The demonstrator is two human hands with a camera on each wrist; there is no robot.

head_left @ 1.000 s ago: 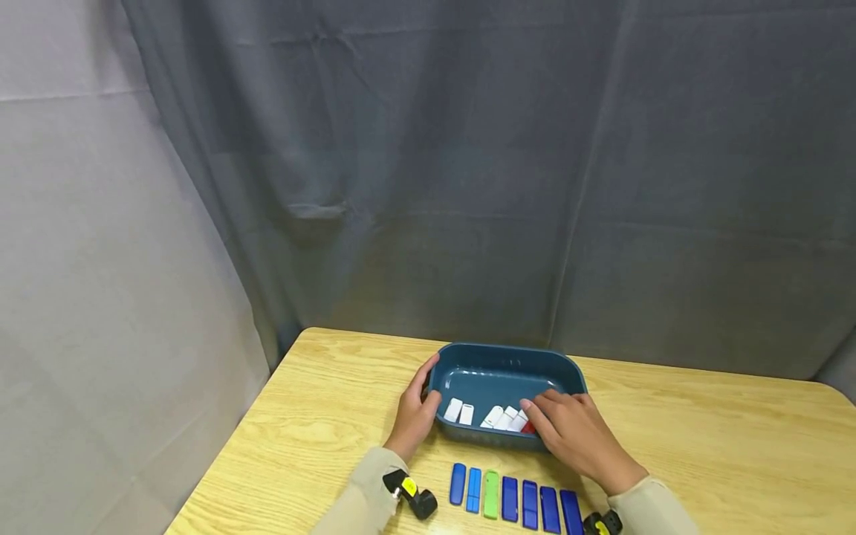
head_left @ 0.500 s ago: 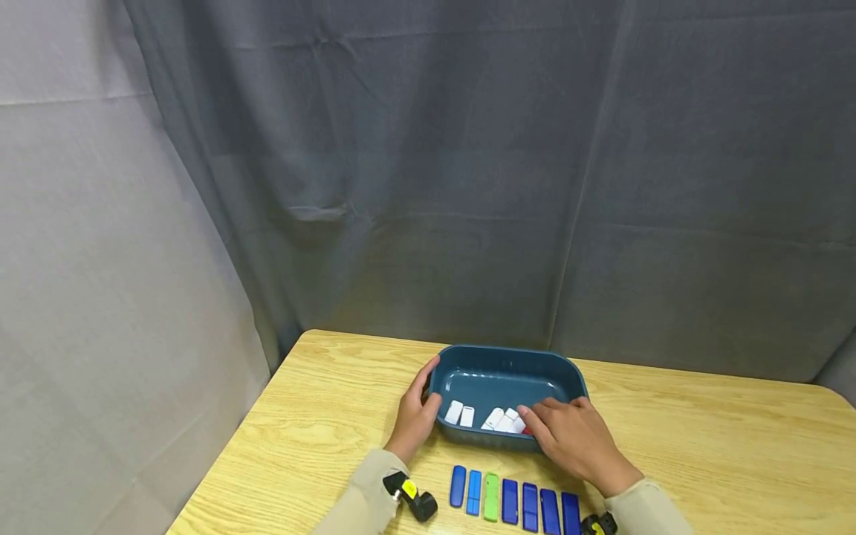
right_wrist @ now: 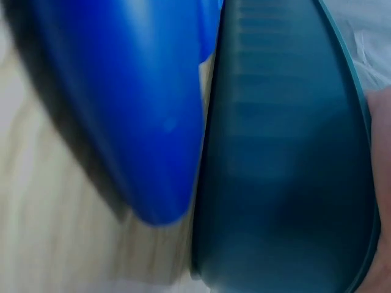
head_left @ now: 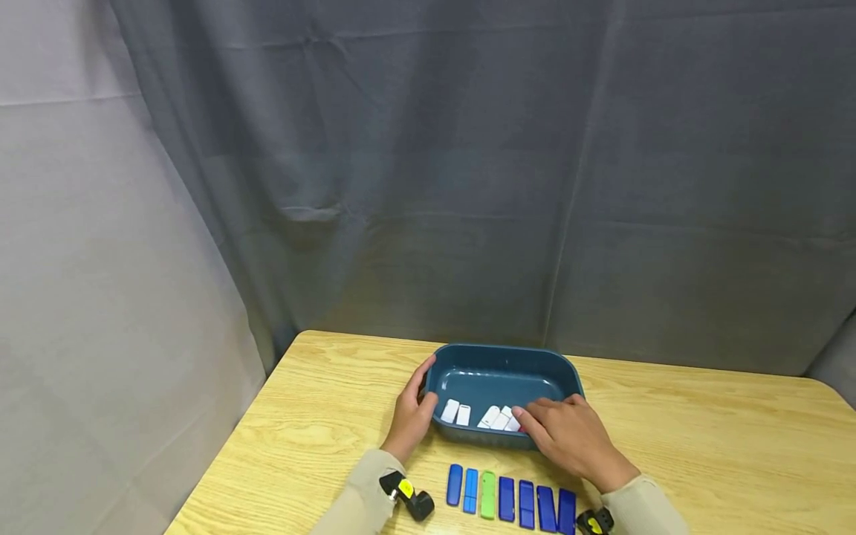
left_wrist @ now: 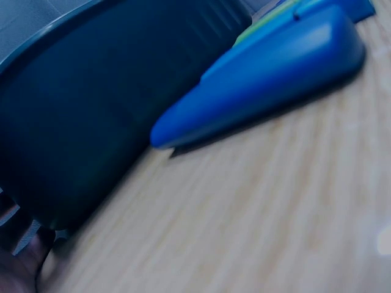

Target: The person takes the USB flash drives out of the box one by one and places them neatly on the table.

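A dark teal plastic tub stands on the table. My left hand rests against its left end, index finger and thumb spread along the outside wall. Over the tub's right near corner, my right hand reaches inside with bent fingers; their tips are hidden. Its thumb lies by several white stick-shaped pieces, which resemble USB sticks, and a sliver of a red piece shows beneath it. Whether the right fingers pinch anything cannot be seen. Two more white pieces lie at the tub's left.
In front of the tub runs a row of similar sticks: several blue ones and one green stick. The left wrist view shows a blue stick beside the tub wall. A grey curtain hangs behind the wooden table.
The right hand has shifted slightly left inside the tub, and its thumb now covers more of the red piece. The left hand and the row of sticks stay as they were.
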